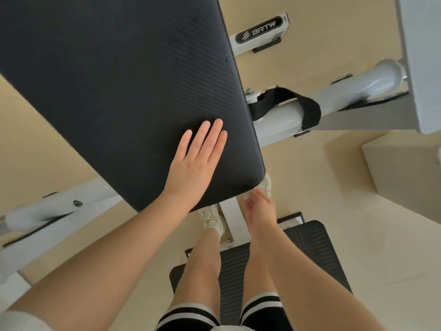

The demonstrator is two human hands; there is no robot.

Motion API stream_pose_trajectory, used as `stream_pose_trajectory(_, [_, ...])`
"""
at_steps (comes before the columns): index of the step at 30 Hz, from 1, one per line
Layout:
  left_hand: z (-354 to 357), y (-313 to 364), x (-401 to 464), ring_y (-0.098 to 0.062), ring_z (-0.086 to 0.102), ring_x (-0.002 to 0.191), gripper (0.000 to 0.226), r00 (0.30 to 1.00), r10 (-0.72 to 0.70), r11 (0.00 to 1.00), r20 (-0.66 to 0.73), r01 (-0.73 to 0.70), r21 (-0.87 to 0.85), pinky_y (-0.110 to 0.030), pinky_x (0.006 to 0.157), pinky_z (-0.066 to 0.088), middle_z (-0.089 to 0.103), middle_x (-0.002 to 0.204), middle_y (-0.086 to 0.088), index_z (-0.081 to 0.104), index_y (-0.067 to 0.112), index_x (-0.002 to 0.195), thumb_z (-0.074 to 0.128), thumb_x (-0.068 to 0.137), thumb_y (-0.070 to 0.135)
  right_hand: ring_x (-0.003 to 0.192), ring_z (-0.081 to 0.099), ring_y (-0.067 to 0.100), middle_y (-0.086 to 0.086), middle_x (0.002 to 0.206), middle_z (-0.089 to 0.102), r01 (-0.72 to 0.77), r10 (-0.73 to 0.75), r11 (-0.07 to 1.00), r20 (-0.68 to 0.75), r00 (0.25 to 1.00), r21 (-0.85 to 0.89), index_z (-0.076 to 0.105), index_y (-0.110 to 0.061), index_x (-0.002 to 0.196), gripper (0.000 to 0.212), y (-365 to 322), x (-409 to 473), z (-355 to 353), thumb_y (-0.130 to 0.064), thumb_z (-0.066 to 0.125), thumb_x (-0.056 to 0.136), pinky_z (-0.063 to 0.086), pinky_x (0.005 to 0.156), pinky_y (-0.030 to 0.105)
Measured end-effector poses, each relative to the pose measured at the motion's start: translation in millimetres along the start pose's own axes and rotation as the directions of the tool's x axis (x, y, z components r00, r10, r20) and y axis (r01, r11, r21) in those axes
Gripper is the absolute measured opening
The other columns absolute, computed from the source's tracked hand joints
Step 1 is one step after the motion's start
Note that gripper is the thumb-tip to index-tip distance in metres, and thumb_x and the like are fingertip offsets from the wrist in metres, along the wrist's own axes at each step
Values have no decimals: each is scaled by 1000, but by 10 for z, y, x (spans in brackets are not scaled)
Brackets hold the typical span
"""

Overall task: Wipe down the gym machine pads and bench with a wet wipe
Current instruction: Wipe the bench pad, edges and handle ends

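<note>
Head view: your left hand (194, 163) lies flat, fingers straight, on the black back pad (124, 87) near its lower corner. Your right hand (259, 209) hangs below that pad's edge, fingers blurred; grip unclear.

- A pale beige floor (322, 182) is spreading under everything, smooth and evenly coloured, with no pattern showing.
- Soft, even light is falling across it, and faint shadows are lying beside the metal parts.
- A white metal frame tube (334, 101) is running across the right side, with a black strap (307, 108) looping around it.
- A white frame foot (260, 32) is sitting on the floor at the top, carrying a black label that reads BRTW.
- A pale grey panel (422, 63) is standing at the right edge.
- A cream block (405, 173) is sitting on the floor below that panel.
- Another white frame tube (59, 206) is crossing the lower left.
</note>
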State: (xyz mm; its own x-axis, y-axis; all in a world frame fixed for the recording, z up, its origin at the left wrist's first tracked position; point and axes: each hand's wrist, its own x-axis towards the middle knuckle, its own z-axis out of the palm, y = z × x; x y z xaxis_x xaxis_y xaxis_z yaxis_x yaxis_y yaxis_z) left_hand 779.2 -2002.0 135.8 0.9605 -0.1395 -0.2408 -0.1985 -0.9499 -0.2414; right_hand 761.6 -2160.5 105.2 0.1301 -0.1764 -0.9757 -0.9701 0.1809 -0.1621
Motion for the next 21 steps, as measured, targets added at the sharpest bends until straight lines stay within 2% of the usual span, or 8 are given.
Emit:
stream_pose_trajectory(3, [12,0,-206,-32,29,137,88,996,-82,991,30,85,-108,-43,110,23,24,149,-17,25,5,143,73,73,27,119,52,27,18,133,50,-190,150,924,142,978,331,48,-3,127,35,259,-100,204,-2,49,93,43,101,34])
stream_pose_trajectory(5, [32,-45,-411,-34,33,135,84,985,-164,963,63,173,-204,-43,109,23,30,148,-19,28,3,141,72,74,27,124,48,25,13,135,48,-242,200,915,156,967,324,44,-5,132,39,403,-115,300,-5,49,93,43,102,33])
stream_pose_trajectory(9, [146,-187,-955,-35,22,137,79,935,-319,867,152,353,-352,-45,109,17,19,149,-19,23,3,141,68,77,17,96,59,17,9,106,58,-215,236,965,136,962,-149,55,-4,114,23,475,-95,322,-9,53,92,52,76,16])
stream_pose_trajectory(15, [188,-236,-1654,-32,18,141,73,732,-548,524,406,678,-515,-40,111,18,20,152,-19,24,3,143,64,82,12,87,58,13,3,95,57,39,116,844,252,961,-535,58,-6,104,16,411,-369,349,-1,56,89,49,82,24])
stream_pose_trajectory(16, [200,-220,-1725,-29,16,143,70,660,-577,378,482,738,-558,-38,113,17,17,154,-15,22,5,145,59,86,12,91,59,14,3,99,60,136,69,751,282,957,-646,62,-10,99,12,402,-459,432,-4,58,88,49,85,25])
stream_pose_trajectory(18, [197,-199,-1837,-21,18,143,63,466,-579,-112,669,768,-631,-31,113,18,18,155,-7,19,11,146,50,92,12,97,62,17,1,102,65,462,-56,369,476,877,-807,67,-14,101,16,424,-620,625,-10,59,88,49,90,27])
stream_pose_trajectory(20, [221,-167,-1912,-16,26,139,54,301,-478,-582,825,595,-554,-27,109,22,26,152,1,24,18,146,41,95,12,99,61,18,-1,103,67,813,-80,-170,830,551,-556,69,-13,105,21,479,-753,868,-8,57,88,46,90,22])
stream_pose_trajectory(21, [251,-146,-1948,-14,30,137,50,266,-432,-723,861,468,-508,-27,108,23,30,151,3,27,20,145,38,96,13,104,58,20,3,108,65,861,78,-421,935,346,-284,67,-11,108,25,538,-726,998,-3,55,88,43,92,21])
